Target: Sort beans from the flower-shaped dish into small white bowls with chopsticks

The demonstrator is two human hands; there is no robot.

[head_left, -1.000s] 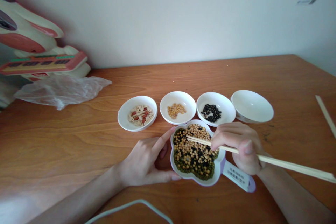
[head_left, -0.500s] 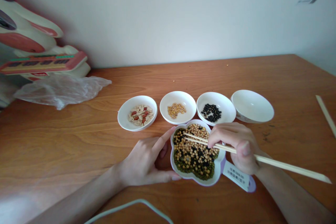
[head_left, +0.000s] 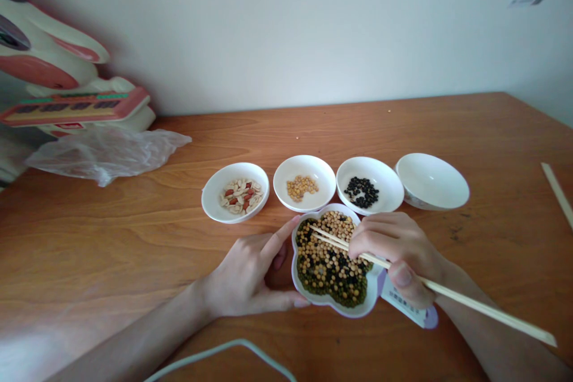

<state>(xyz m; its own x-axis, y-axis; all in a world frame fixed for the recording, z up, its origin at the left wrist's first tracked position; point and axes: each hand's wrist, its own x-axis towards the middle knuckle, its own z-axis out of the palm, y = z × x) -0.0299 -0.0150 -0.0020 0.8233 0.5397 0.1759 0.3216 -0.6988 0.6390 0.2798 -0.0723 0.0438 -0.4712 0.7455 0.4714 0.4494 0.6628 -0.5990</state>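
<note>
A lilac-rimmed, flower-shaped dish [head_left: 358, 310] holds a mix of yellow soybeans [head_left: 333, 259], black beans and small green beans. My left hand [head_left: 248, 274] grips the dish's left side, thumb at the lower edge and index finger along the upper one. Wooden chopsticks [head_left: 486, 309] are held in my right hand [head_left: 398, 250], fingers closed round them above the dish's right side. Their tips lie among the beans at the upper left, close together; whether a bean is pinched there I cannot tell. A labelled handle [head_left: 405, 307] sticks out below my right hand, partly covered by it.
Behind the dish stand white bowls: one with pale and reddish seeds [head_left: 242, 196], one with yellow beans [head_left: 302, 188], one with black beans [head_left: 362, 192], and a bare one [head_left: 432, 182]. A plastic bag [head_left: 107, 152] and toy [head_left: 76, 95] sit left; a cable [head_left: 224, 346] runs in front.
My right hand has tilted and shifted slightly, lowering the chopsticks' rear ends and covering more of the handle's label. The chopstick tips moved a little left. My left hand stays on the dish.
</note>
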